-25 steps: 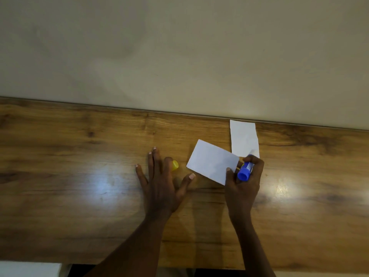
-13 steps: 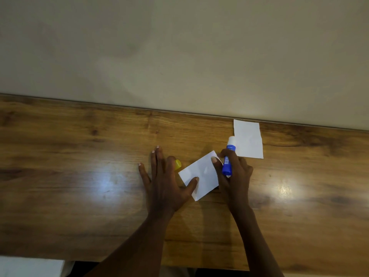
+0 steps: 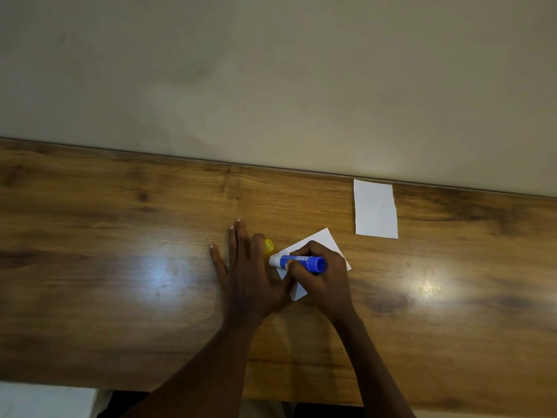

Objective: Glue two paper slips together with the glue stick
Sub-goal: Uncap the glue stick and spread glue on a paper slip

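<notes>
My right hand point(image 3: 319, 279) grips a blue and white glue stick point(image 3: 298, 262), lying almost level with its white end pointing left over the near paper slip point(image 3: 325, 241). That slip lies tilted on the wooden table point(image 3: 120, 267), mostly hidden under my right hand. My left hand point(image 3: 245, 273) rests flat on the table, fingers spread, with its thumb on the slip's left part. A yellow cap point(image 3: 269, 246) sits just beside the left index finger. The second white slip point(image 3: 375, 209) lies apart at the back right, near the wall.
A beige wall point(image 3: 271, 86) rises along the table's far edge. Bright light reflections show on the tabletop left and right of my hands. A white surface point(image 3: 45, 399) shows below the table's front edge at the bottom left.
My right hand has tipped the glue stick from upright to nearly level, its white end now pointing left. The near slip has turned and slid toward my left hand. The left hand has stayed flat.
</notes>
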The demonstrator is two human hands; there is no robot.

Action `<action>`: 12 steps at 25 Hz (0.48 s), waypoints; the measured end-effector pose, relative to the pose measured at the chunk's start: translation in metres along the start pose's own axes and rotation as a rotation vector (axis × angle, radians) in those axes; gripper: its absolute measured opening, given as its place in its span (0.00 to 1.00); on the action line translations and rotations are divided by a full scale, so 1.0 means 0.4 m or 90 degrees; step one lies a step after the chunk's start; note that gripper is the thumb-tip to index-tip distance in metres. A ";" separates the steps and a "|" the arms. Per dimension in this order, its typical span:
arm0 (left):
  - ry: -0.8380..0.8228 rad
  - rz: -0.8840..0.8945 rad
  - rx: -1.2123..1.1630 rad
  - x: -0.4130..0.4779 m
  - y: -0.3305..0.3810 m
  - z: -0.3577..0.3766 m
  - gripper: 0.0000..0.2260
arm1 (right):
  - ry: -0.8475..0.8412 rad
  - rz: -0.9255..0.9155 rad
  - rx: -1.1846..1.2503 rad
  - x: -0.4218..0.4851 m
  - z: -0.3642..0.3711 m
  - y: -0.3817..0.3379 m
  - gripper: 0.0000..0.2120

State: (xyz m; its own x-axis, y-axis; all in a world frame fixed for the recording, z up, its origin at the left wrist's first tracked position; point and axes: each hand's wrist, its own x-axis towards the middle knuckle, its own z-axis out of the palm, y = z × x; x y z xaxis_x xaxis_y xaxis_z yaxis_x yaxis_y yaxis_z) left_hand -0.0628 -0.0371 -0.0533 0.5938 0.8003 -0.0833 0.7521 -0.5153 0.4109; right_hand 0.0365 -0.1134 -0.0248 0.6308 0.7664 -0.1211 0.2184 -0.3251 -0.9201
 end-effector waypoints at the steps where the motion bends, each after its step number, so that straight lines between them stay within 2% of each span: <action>1: -0.001 0.002 0.000 0.000 0.000 0.000 0.37 | -0.004 -0.004 -0.009 0.002 0.001 0.001 0.10; 5: 0.017 0.003 -0.007 -0.001 0.001 0.002 0.35 | 0.009 -0.024 -0.033 0.008 -0.010 -0.002 0.06; 12: 0.050 0.004 0.024 -0.001 0.002 0.010 0.33 | 0.136 -0.005 -0.063 0.040 -0.083 0.014 0.07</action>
State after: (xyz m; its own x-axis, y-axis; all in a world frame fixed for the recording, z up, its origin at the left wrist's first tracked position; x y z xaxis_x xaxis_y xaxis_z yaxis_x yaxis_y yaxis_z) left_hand -0.0613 -0.0389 -0.0567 0.5756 0.8177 -0.0089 0.7597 -0.5307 0.3759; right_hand 0.0725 -0.1216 -0.0196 0.7692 0.6386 -0.0228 0.2890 -0.3796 -0.8788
